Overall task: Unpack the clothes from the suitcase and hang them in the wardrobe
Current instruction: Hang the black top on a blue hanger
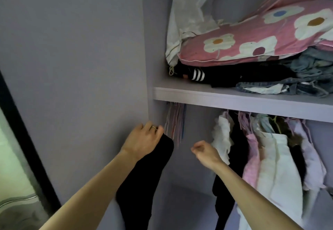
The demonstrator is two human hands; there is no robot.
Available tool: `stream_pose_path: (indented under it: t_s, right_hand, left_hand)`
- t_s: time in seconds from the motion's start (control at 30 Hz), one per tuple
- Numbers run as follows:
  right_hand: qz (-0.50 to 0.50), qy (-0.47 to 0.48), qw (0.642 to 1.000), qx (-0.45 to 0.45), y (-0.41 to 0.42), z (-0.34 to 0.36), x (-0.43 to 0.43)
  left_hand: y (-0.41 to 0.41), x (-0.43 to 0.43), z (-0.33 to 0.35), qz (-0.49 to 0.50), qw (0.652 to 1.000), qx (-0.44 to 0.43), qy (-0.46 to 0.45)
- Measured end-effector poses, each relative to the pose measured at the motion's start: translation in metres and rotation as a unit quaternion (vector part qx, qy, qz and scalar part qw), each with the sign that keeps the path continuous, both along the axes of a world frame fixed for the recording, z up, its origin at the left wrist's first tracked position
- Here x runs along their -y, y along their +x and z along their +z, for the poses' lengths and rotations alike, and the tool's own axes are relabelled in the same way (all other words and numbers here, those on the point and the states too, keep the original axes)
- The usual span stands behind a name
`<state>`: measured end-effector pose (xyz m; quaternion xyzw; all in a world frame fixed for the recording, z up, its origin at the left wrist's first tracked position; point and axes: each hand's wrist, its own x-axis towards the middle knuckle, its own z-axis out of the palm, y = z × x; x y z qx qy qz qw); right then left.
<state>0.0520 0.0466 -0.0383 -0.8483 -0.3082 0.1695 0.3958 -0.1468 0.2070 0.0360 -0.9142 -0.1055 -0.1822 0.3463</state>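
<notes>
grip, left: left hand (144, 139) is closed round the top of a black garment (144, 184), knuckles up, the cloth hanging down under the forearm
grip, right: right hand (205, 153) is curled into a loose fist with nothing showing in it, held in the air between the garment and the hung clothes (270, 157)
wardrobe (155, 40): side panel on the left, a shelf (234, 98) across the middle, hanging space below; the rail itself is hidden behind the shelf edge
hung clothes: a row of white, pink, lilac and black pieces fills the right part of the hanging space, with a long black piece near its left end
shelf load: flowered pillow (252, 44) lies on folded dark clothes and jeans (306, 78), a pale bag (189, 13) behind it
garment: held up just beside the side panel, at the left end of the hanging space, not yet on a hanger
hangers (173, 121): a bunch of thin bare ones hangs under the shelf, just beyond the left hand's knuckles
ring (154, 127): on a finger of the left hand
done: judging by the full row, a fair share of the clothes is hung
left: this garment needs a hanger and a place on the rail; the suitcase is out of view, so what remains in it cannot be told
</notes>
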Motion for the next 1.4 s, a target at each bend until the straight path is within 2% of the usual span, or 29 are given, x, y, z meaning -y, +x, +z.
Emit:
stream_pose_path:
  t_s: [0.07,0.2,0.3,0.37,0.47,0.57,0.73,0.93,1.07,1.13,1.2,1.27,1.3,1.33,1.37,1.4]
  right_hand:
    - [-0.011,-0.012,1.000,0.012,0.018,-0.007,-0.031]
    - [-0.040,-0.023,0.998,0.031,0.053,-0.031,-0.091]
    - [-0.076,-0.010,0.997,0.031,0.071,-0.046,-0.124]
    - [-0.094,0.002,0.995,0.028,0.082,-0.057,-0.141]
    - [-0.107,0.018,0.994,0.020,0.096,-0.073,-0.163]
    - [-0.117,0.009,0.992,0.050,0.101,-0.081,-0.173]
    - [-0.151,0.002,0.985,0.084,0.099,-0.065,-0.169]
    - [-0.166,0.019,0.977,0.132,0.081,-0.014,-0.133]
    - [-0.163,-0.019,0.978,0.127,0.062,0.005,-0.072]
    - [-0.149,-0.040,0.980,0.123,0.052,0.014,-0.037]
    - [-0.123,-0.069,0.984,0.109,0.034,0.026,0.005]
    - [-0.111,-0.079,0.987,0.086,0.016,0.038,0.045]
    - [-0.114,-0.070,0.989,0.071,0.004,0.044,0.067]
    - [-0.119,-0.054,0.990,0.047,-0.011,0.048,0.090]
    - [-0.119,-0.028,0.992,0.015,-0.021,0.049,0.104]
    - [-0.124,0.001,0.992,-0.014,-0.034,0.049,0.122]
  left_hand:
    - [0.004,-0.026,-0.006,0.012,1.000,0.001,0.018]
    - [0.007,-0.053,-0.016,0.152,0.980,-0.041,0.120]
    - [0.012,-0.058,-0.025,0.234,0.960,-0.066,0.142]
    - [0.014,-0.062,-0.035,0.245,0.956,-0.049,0.156]
    - [0.015,-0.065,-0.041,0.234,0.961,-0.027,0.143]
    - [0.016,-0.061,-0.040,0.230,0.962,-0.022,0.148]
    - [0.010,-0.062,-0.040,0.180,0.976,-0.015,0.124]
    - [0.002,-0.060,-0.037,0.145,0.984,-0.056,0.090]
    - [-0.005,-0.057,-0.031,0.048,0.996,-0.041,0.068]
    - [-0.006,-0.054,-0.030,0.027,0.999,-0.018,0.024]
    - [-0.006,-0.037,-0.024,0.026,0.995,0.007,-0.100]
    - [-0.004,-0.024,-0.020,0.080,0.955,0.052,-0.280]
    - [-0.005,-0.015,-0.019,0.101,0.915,0.081,-0.383]
    - [-0.007,0.000,-0.018,0.106,0.846,0.107,-0.511]
    - [-0.006,0.011,-0.019,0.097,0.754,0.159,-0.629]
    - [-0.008,0.025,-0.021,0.079,0.644,0.207,-0.732]
